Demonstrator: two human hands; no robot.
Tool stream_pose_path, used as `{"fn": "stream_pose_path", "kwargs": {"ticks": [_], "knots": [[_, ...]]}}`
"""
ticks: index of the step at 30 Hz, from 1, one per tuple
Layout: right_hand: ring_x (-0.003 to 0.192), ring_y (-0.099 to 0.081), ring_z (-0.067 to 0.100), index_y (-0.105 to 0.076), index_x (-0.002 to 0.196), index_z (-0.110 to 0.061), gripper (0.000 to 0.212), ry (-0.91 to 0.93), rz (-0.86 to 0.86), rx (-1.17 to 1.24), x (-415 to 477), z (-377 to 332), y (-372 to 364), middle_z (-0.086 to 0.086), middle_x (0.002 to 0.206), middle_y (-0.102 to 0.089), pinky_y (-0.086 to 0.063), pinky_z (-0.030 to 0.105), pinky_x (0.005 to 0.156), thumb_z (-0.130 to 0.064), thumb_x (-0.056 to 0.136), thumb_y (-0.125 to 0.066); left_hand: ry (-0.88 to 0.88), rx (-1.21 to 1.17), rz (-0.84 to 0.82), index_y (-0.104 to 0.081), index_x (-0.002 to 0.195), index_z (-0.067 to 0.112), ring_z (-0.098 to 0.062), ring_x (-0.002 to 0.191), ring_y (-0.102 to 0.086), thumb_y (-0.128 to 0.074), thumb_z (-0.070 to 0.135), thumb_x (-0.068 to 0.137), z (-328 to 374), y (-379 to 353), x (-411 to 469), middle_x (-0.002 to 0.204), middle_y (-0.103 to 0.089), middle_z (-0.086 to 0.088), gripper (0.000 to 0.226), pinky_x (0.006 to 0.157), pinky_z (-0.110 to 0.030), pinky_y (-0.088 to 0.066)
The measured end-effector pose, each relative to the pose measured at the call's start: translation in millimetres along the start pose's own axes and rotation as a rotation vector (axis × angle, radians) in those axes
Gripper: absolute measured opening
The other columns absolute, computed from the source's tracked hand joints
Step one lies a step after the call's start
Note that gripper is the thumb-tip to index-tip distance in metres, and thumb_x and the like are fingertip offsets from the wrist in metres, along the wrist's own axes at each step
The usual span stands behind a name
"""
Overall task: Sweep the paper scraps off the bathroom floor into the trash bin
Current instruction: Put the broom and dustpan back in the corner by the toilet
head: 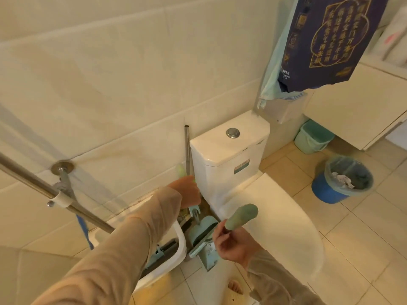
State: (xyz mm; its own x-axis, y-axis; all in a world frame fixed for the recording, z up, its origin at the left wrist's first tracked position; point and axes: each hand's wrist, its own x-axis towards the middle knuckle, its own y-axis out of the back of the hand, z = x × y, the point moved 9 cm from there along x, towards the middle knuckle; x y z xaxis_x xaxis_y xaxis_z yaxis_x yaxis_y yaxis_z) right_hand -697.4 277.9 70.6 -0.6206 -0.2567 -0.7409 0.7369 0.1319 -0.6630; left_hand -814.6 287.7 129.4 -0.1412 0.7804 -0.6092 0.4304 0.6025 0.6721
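My left hand (187, 191) is closed around a light green broom handle (181, 169) beside the toilet tank. My right hand (234, 245) grips a dull green handle (242, 216) that rises from the teal dustpan (201, 234), which stands on the floor between the toilet and a white frame. A blue trash bin (330, 191) with a clear liner sits on the floor to the right and holds crumpled paper (342, 180). I see no loose paper scraps on the visible floor tiles.
The white toilet (229, 150) with its lid shut fills the middle. A steel pole (187, 148) leans by the tank. A metal rail (44, 186) crosses at left. A green bin (312, 139) stands under the white cabinet (356, 106). A dark blue bag (326, 40) hangs above.
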Motion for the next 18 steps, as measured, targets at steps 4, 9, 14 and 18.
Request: {"fn": "stream_pose_path", "kwargs": {"ticks": [4, 9, 14, 18], "knots": [[0.026, -0.056, 0.02, -0.065, 0.07, -0.023, 0.022, -0.005, -0.004, -0.036, 9, -26, -27, 0.009, 0.035, -0.053, -0.04, 0.012, 0.027, -0.001, 0.071, -0.062, 0.049, -0.049, -0.058, -0.063, 0.111, 0.014, -0.026, 0.113, -0.058, -0.066, 0.011, 0.085, -20, -5, 11, 0.116, -0.067, -0.005, 0.026, 0.103, -0.035, -0.036], [0.027, -0.056, 0.02, -0.056, 0.033, -0.003, 0.062, -0.04, 0.126, -0.226, 32, -46, -26, 0.008, 0.034, -0.05, -0.041, 0.011, 0.029, -0.012, 0.093, -0.047, 0.115, -0.127, -0.107, -0.062, 0.113, 0.013, -0.028, 0.114, -0.057, -0.061, 0.009, 0.088, -45, -22, 18, 0.118, -0.066, -0.007, 0.025, 0.103, -0.035, -0.035], [0.025, -0.052, 0.017, -0.046, 0.034, -0.003, 0.063, -0.05, 0.147, -0.329, 55, -39, -20, 0.006, 0.035, -0.045, -0.035, 0.01, 0.03, -0.015, 0.095, -0.035, 0.226, -0.218, -0.162, -0.058, 0.119, 0.012, -0.029, 0.121, -0.049, -0.049, 0.008, 0.095, -72, -51, 15, 0.126, -0.06, -0.011, 0.027, 0.106, -0.037, -0.03], [0.022, -0.047, 0.018, -0.043, 0.038, -0.005, 0.059, -0.032, 0.175, -0.24, 67, -27, -24, 0.007, 0.033, -0.041, -0.033, 0.009, 0.03, -0.015, 0.095, -0.034, 0.29, -0.23, -0.154, -0.058, 0.122, 0.011, -0.029, 0.123, -0.046, -0.049, 0.009, 0.095, -89, -72, 5, 0.128, -0.059, -0.011, 0.028, 0.109, -0.038, -0.027]]}}
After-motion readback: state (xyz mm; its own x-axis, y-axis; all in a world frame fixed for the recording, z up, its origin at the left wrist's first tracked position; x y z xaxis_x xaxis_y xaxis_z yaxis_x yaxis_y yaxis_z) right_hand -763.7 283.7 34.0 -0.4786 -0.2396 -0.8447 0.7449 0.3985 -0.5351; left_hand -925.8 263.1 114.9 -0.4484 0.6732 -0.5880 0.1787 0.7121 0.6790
